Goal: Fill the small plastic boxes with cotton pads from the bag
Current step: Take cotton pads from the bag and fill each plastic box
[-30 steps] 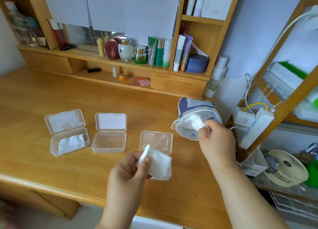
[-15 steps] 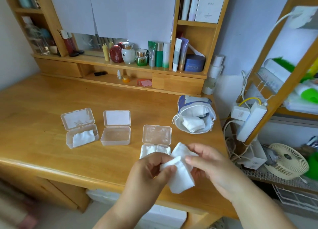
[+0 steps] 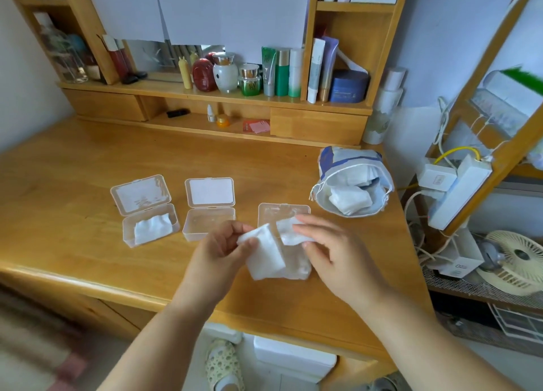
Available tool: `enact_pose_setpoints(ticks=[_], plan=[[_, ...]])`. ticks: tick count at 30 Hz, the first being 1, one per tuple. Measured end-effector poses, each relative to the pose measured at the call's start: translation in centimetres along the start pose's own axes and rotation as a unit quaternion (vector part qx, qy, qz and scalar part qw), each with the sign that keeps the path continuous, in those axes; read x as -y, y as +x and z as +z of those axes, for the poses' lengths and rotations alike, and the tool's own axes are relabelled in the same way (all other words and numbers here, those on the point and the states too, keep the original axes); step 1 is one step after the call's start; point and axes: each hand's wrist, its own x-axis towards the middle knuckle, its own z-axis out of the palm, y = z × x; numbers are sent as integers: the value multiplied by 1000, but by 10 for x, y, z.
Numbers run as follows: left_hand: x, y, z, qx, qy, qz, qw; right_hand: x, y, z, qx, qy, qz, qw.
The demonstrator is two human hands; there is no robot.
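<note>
**Pads brought over 3rd box, not yet in**

Since 1 s ago: right hand (image 3: 338, 255) was at the bag (image 3: 349, 185) pulling a pad; now it's back over the surface (image 3: 73, 185) w/ that pad, meeting the left hand (image 3: 219, 251) right above the right box (image 3: 283, 243). Half a sec ago both were nearer the front edge; they've moved onto the box.

Grip: left pinches a stack of cotton pads (image 3: 266, 258) between thumb & fingers, narrow. Right pinches a second pad (image 3: 289, 232) at its edge, thumb under, fingers on top. The two lots touch/overlap; prob. being merged into one stack.

Boxes: left box (image 3: 151, 224) has pads in it, lid open. Middle box (image 3: 207, 224) open, looks empty. Right box mostly hidden by hands & pads; lid up behind, and some white shows through its front wall, so likely part filled.

Means: 3rd box getting its load now, middle one remains. Bag lies mouth open, more pads visible inside, just beyond the right box.
</note>
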Motion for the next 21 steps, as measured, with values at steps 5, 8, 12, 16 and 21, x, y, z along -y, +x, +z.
enact_pose_setpoints(ticks=[5,8,12,16,21], plan=[[5,10,0,48,71,0,996,-11,-3,8,63,-195,-60,977],[7,5,8,44,100,3,994,-3,-9,3,76,-161,-33,983],[4,-5,11,-11,12,10,1000,9,-23,-4,33,-1,29,999],[-4,-12,12,-24,-50,34,998,12,-22,-2,9,12,27,1000],[-3,-12,16,-62,-46,6,997,-7,-27,15,7,-91,-20,996]])
